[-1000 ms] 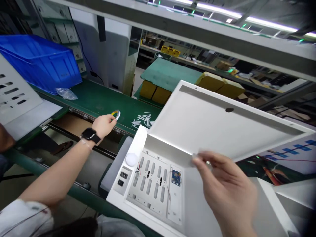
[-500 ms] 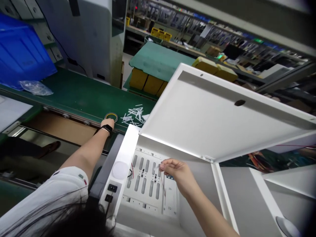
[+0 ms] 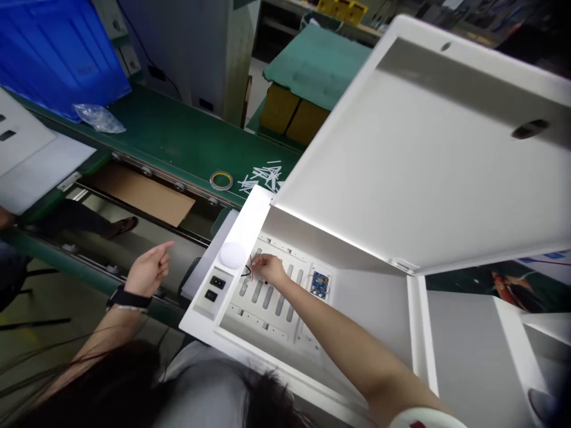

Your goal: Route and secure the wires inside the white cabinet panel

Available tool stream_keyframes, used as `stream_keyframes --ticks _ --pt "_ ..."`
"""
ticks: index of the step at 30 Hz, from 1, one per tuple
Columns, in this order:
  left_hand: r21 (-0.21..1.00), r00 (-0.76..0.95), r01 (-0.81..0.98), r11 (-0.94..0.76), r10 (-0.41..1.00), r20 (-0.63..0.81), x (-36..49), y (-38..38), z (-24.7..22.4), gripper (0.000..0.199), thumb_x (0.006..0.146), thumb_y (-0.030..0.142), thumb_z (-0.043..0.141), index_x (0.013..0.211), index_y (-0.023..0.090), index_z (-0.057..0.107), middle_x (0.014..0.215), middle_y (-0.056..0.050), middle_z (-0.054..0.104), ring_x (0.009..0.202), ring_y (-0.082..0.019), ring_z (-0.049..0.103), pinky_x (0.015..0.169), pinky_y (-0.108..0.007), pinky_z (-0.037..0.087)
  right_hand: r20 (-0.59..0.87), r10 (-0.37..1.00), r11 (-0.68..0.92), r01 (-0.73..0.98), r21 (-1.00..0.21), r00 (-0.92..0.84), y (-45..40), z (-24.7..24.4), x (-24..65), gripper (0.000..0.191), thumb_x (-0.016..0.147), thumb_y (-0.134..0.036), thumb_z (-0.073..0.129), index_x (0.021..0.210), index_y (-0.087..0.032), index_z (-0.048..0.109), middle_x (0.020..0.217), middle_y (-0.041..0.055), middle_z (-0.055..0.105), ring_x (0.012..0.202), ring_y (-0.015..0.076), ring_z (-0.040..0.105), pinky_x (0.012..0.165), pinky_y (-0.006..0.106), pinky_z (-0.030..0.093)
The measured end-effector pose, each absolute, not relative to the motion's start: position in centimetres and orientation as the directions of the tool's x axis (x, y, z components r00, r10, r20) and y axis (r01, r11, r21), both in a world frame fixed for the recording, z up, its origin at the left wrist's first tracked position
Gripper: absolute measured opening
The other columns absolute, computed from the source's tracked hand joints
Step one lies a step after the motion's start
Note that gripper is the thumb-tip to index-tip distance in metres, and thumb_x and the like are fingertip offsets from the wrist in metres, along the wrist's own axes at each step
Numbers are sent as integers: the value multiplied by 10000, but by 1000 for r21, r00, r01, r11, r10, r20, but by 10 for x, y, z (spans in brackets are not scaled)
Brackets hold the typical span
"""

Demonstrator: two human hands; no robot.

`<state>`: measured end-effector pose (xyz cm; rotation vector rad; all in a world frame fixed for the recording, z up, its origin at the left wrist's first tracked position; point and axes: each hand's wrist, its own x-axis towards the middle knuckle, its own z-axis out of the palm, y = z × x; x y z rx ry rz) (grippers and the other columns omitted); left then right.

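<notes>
My right hand (image 3: 270, 268) reaches into a white metal cabinet (image 3: 312, 321), its fingers at the red and black wires (image 3: 250, 270) beside a slotted panel (image 3: 267, 303). Whether those fingers pinch anything is hidden. A small blue circuit board (image 3: 319, 284) sits to the right of that hand. My left hand (image 3: 149, 270), with a black smartwatch (image 3: 125, 297) on the wrist, hangs open in the air outside the cabinet and holds nothing. A roll of tape (image 3: 221, 180) lies on the green conveyor belt (image 3: 178, 142), well above that hand in the view.
The cabinet's white door (image 3: 423, 148) swings open above and to the right. A white dome light (image 3: 232, 254) and rocker switches (image 3: 217, 282) sit on its front lip. White strips (image 3: 263, 177), a plastic bag (image 3: 99, 117) and a blue crate (image 3: 57, 53) lie along the belt.
My left hand has left the tape roll on the belt and dropped down and away from it. My right hand has pushed deeper into the cabinet, toward the wires.
</notes>
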<state>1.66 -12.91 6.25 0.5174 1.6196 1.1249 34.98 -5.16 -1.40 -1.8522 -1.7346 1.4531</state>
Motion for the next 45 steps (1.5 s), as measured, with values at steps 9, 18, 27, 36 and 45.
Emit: stream_keyframes --ticks 9,18,27,36,45 --pt "696 -447 -418 584 535 -717 58 -260 43 358 858 522 606 889 171 543 552 81 224 435 -61 169 415 -203 145 -544 800 -359 526 -771 -252 -45 -36 341 210 603 -96 574 787 -158 653 730 18 704 718 160 664 623 219 485" --pt "647 -454 -378 662 477 -753 76 -270 24 324 947 442 529 815 147 518 562 87 240 426 -49 189 393 -186 180 -513 804 -298 544 -784 -299 -47 -36 343 236 605 -84 566 810 -156 659 732 18 711 732 167 670 634 224 471" --pt "627 -447 -379 680 459 -768 77 -271 25 339 955 450 518 808 145 517 559 84 266 419 -43 209 393 -184 191 -392 887 -118 700 -704 -244 -57 -12 333 180 639 -115 575 783 -177 663 723 -4 685 675 144 597 595 233 394" --pt "629 -446 -332 703 471 -762 75 -267 21 337 961 456 496 832 146 522 563 83 268 423 -48 208 393 -186 194 -401 886 -100 747 -657 -234 -58 -9 329 135 692 -148 590 804 -180 659 725 2 676 665 142 574 596 238 374" --pt "643 -420 -295 707 508 -752 72 -266 17 338 960 460 505 924 127 555 607 65 356 443 -42 259 397 -173 228 -364 910 -38 836 -548 -197 -64 -6 321 166 656 -85 588 782 -179 642 728 11 664 665 145 543 579 249 331"
